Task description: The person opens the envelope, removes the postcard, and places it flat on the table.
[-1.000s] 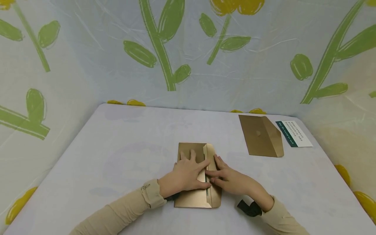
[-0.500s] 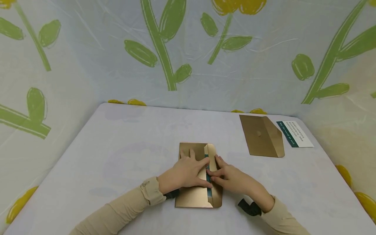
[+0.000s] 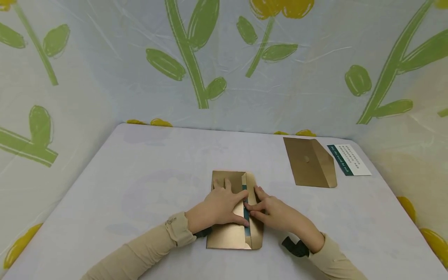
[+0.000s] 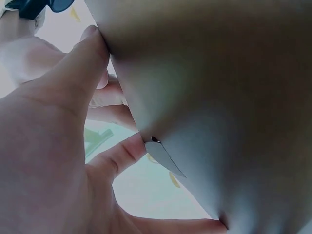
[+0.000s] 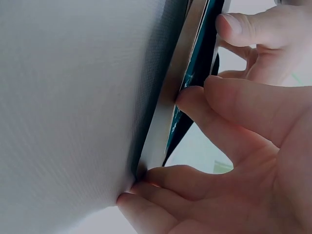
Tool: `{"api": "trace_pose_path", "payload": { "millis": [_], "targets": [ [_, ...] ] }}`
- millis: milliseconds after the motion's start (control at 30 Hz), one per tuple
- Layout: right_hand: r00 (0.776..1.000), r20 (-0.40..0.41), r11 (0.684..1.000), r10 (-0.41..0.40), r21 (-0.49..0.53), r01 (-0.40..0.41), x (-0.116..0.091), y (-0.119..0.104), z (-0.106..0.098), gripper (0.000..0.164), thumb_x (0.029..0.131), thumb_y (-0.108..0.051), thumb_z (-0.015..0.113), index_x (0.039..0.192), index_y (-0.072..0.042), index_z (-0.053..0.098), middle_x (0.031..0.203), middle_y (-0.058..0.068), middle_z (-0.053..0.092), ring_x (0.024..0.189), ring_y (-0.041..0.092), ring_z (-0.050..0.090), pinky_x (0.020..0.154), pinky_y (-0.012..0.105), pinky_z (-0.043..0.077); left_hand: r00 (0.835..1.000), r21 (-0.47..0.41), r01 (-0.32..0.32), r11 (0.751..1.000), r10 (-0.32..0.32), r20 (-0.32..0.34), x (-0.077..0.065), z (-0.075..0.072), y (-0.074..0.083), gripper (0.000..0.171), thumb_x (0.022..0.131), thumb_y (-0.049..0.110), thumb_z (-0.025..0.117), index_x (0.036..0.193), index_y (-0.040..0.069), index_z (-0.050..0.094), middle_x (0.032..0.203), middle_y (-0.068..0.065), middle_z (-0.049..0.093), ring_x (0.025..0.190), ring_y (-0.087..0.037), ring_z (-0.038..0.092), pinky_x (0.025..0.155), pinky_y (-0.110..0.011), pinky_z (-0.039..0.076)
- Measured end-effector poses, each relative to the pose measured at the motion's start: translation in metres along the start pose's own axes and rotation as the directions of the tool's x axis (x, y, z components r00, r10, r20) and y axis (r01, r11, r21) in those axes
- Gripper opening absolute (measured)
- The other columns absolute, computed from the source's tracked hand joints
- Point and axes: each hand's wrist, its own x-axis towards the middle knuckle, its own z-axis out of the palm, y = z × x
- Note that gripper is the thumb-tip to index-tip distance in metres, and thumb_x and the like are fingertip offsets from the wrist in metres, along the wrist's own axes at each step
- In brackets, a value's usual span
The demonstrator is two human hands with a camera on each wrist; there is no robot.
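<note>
A gold envelope lies on the table with its flap unfolded to the right. At its mouth shows the dark teal strip of a card, the rest hidden inside. My left hand rests spread over the envelope body, its thumb and index finger reaching the mouth. From the right, my right hand reaches over the flap, with thumb and index finger pinching at the card's teal edge. Its other fingers touch the flap, as the right wrist view shows. Up close, the left wrist view has the envelope's surface beside the left fingers.
A second gold envelope lies at the back right, its flap open. Beside it, near the table's right edge, is a white card with a dark green band and printed text. A flower-printed cloth hangs around the table.
More of the card's teal strip shows at the envelope's mouth than one second ago. Both hands keep nearly the same places; the view has shifted slightly.
</note>
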Motion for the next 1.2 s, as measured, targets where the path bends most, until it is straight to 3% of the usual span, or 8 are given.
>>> {"api": "trace_pose_path", "payload": {
  "millis": [400,633,867,1033,1200],
  "targets": [
    [1.000,0.017,1.000,0.001,0.008,-0.001,0.0001,0.0037,-0.0015,0.037,0.101,-0.022,0.060,0.133,-0.004,0.063,0.151,0.041,0.020,0.142,0.052,0.021,0.105,0.061,0.035,1.000,-0.002,-0.005,1.000,0.005,-0.001,0.0009,0.0004,-0.0007,0.077,0.075,0.082,0.055,0.128,0.027,0.050,0.136,-0.041,0.045,0.114,-0.062,0.051,0.103,-0.068,0.034],
    [0.996,0.072,0.999,0.044,0.011,-0.045,-0.0023,0.0023,-0.0004,0.049,0.101,-0.034,0.059,0.143,-0.010,0.055,0.155,0.039,0.010,0.144,0.052,0.012,0.106,0.061,0.034,1.000,0.013,-0.005,1.000,0.005,0.000,0.0027,0.0038,0.0000,0.079,0.072,0.084,0.054,0.125,0.027,0.048,0.136,-0.042,0.044,0.112,-0.064,0.051,0.103,-0.066,0.036],
    [0.999,0.047,0.999,0.024,-0.029,-0.023,-0.0009,0.0012,0.0036,0.041,0.101,-0.025,0.059,0.136,-0.004,0.059,0.152,0.043,0.011,0.143,0.054,0.012,0.105,0.058,0.036,1.000,0.018,-0.013,1.000,0.014,-0.015,0.0022,0.0030,-0.0001,0.078,0.073,0.083,0.055,0.126,0.026,0.048,0.135,-0.042,0.045,0.114,-0.062,0.052,0.103,-0.067,0.034],
    [1.000,0.022,1.000,0.023,-0.009,-0.023,-0.0001,0.0041,0.0033,0.036,0.102,-0.021,0.057,0.132,-0.001,0.062,0.151,0.043,0.016,0.142,0.054,0.016,0.105,0.059,0.035,1.000,0.032,-0.019,0.999,0.019,-0.023,0.0010,0.0028,-0.0009,0.084,0.074,0.083,0.055,0.135,0.026,0.048,0.135,-0.040,0.047,0.115,-0.057,0.055,0.103,-0.068,0.034],
    [1.000,0.003,1.000,0.025,-0.005,-0.025,-0.0008,0.0095,-0.0007,0.032,0.101,-0.018,0.059,0.125,0.001,0.067,0.151,0.039,0.024,0.140,0.051,0.026,0.105,0.059,0.036,1.000,0.026,-0.015,1.000,0.015,-0.025,0.0003,0.0020,0.0000,0.080,0.074,0.082,0.056,0.132,0.027,0.049,0.135,-0.042,0.045,0.111,-0.059,0.056,0.103,-0.068,0.034]
  ]
}}
